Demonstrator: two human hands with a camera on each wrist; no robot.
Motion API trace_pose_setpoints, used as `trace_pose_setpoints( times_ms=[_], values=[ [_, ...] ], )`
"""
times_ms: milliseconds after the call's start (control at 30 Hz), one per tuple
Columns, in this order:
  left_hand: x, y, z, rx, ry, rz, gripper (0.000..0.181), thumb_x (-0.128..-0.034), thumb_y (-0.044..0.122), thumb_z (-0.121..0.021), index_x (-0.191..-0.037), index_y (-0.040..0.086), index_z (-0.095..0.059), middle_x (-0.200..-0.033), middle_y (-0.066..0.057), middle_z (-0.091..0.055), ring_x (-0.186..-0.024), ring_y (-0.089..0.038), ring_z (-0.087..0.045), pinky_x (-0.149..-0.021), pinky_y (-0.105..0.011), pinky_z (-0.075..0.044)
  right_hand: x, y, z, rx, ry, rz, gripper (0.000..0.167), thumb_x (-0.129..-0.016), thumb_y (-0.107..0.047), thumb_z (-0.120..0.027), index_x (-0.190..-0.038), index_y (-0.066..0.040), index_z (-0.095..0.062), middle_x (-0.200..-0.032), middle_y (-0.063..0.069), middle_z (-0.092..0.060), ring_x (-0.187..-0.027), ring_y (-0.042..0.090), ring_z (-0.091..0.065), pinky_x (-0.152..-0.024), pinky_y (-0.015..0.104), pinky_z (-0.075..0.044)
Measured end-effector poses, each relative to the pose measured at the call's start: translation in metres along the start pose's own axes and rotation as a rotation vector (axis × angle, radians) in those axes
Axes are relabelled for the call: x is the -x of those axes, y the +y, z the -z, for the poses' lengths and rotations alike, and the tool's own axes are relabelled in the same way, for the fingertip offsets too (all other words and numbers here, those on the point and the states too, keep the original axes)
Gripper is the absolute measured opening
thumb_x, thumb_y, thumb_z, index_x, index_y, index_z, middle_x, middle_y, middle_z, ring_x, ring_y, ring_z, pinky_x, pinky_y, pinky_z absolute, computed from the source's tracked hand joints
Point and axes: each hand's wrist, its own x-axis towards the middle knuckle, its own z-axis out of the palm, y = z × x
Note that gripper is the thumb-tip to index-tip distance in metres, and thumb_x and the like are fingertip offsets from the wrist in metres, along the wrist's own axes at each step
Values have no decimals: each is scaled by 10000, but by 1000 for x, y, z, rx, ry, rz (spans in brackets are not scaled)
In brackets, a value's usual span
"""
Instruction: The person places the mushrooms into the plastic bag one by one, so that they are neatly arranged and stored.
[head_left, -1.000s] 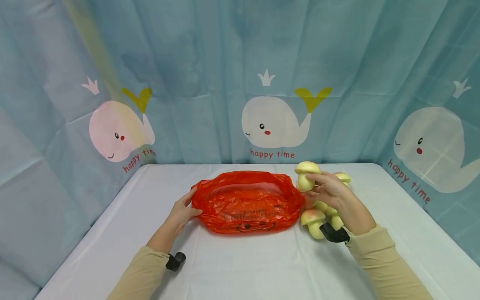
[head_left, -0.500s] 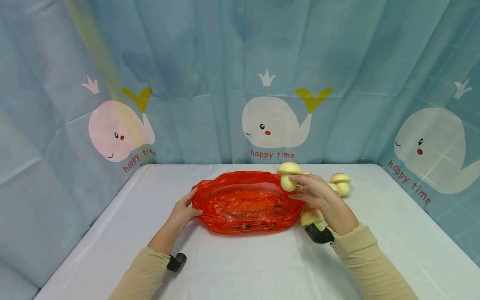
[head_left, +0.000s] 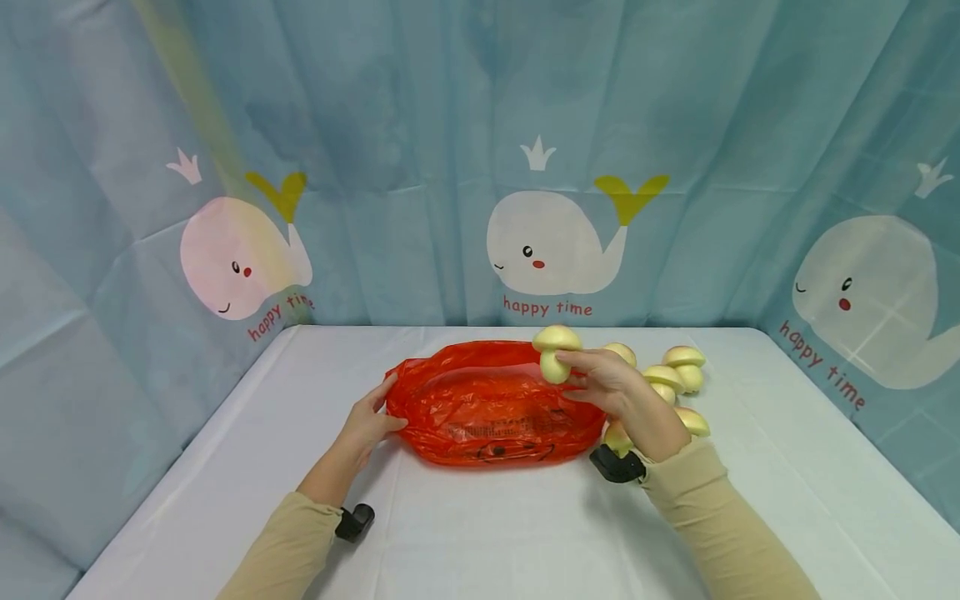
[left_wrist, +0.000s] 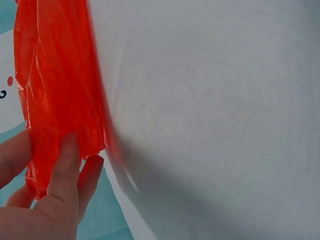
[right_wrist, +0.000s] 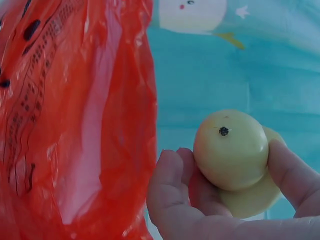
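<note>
A red plastic bag (head_left: 480,408) lies on the table with its mouth spread wide. At its left end my left hand (head_left: 371,421) grips the side, thumb toward the front; the left wrist view shows fingers (left_wrist: 64,170) against the red film. My right hand (head_left: 611,385) pinches a pale yellow mushroom (head_left: 557,340) by its stem, upright above the bag's right part. From the right wrist, the round stem end (right_wrist: 231,150) with a dark spot faces the camera, and the cap is partly hidden behind it.
Several more mushrooms, such as one with a pinkish cap (head_left: 684,358), lie right of the bag, some partly behind my right hand and sleeve. A white cloth covers the table (head_left: 480,533). Behind it hangs a blue whale-print curtain (head_left: 420,250).
My right hand has carried the mushroom leftward, from beside the bag's right end to over its opening. More of the mushrooms on the right now show. My left hand stays put.
</note>
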Motion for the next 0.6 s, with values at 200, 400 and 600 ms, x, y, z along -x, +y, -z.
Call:
trace_pose_setpoints(
  times_ms=[200,400,600],
  values=[
    [0,0,0,5,4,-3,812,-867,-137,-549,-1556,154,-234,-1593,-223,-120,-1398,-404,-235,-786,-224,-495,-10,6,-14,-28,32,-39,287,-970,-87,-559,-1219,46,-507,-1099,91,-540,-903,213,-554,-1080,479,-338],
    [0,0,-1,1,3,-7,808,-869,-137,-547,-1556,157,-237,-1591,-227,-123,-1396,-404,-232,-774,-220,-487,-19,14,-29,-38,19,-72,338,-959,-37,-566,-1275,65,-504,-1102,109,-541,-906,210,-576,-1007,423,-436],
    [1,1,-2,-9,11,-1,810,-866,-142,-542,-1554,162,-242,-1590,-226,-129,-1375,-404,-251,-751,-222,-485,-32,22,-41,18,20,-104,353,-952,-50,-585,-1276,70,-513,-1032,91,-584,-870,207,-584,-940,412,-473]
  ],
)
